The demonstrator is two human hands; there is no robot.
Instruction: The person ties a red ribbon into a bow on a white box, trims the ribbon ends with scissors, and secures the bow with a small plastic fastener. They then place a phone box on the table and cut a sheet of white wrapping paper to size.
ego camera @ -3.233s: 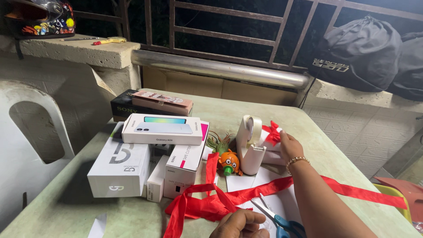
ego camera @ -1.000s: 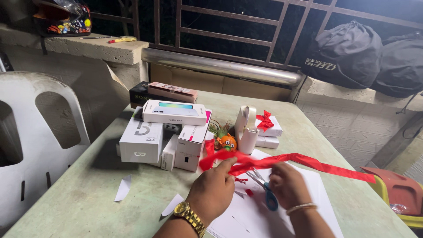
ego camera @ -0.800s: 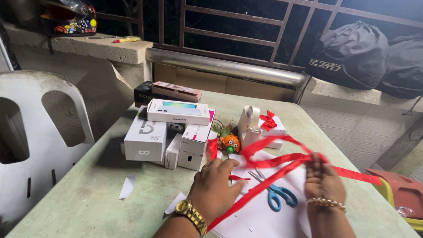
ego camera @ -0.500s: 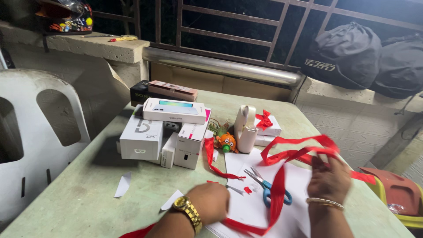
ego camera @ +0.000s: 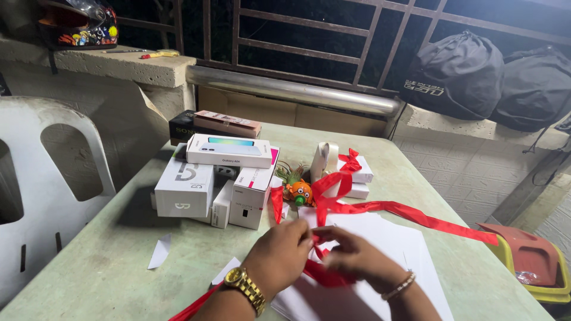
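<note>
On the table, beside stacked boxes, white paper is being overlain by a red ribbon, which is being pinched between the left hand and right hand.

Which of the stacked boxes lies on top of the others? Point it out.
The flat white box with the pale blue-green picture on its lid. It lies flat across the top of the white boxes, while the rest stand or lie beneath or behind it.
</note>
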